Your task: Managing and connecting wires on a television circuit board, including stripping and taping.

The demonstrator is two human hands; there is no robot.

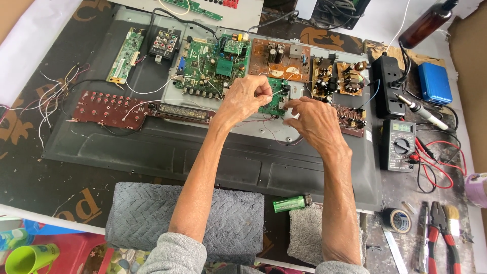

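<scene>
A thin white wire (275, 93) over the small green circuit board (274, 103) is pinched in the closed left hand (243, 99), right hand (312, 119) fingers curled beside it, contents unclear; wire could be snapped if tugged.

From my remote seat I see a black multimeter (398, 145) at the right of the frame, its red leads (436, 167) looping beside it. Above it lies a black power strip (387, 86), with a blue case (435, 82) further right and a brown bottle (425, 24) in the upper right corner. A soldering iron (421, 112) rests between the strip and the meter. In the lower right lie red-handled pliers (439, 231), a brush (451, 215) and a roll of tape (396, 220). A green lighter (290, 203) sits bottom centre beside a grey towel (147, 213). A lime green cup (29, 258) shows in the lower left corner, and a dark red button board (104, 108) lies left of centre.
</scene>
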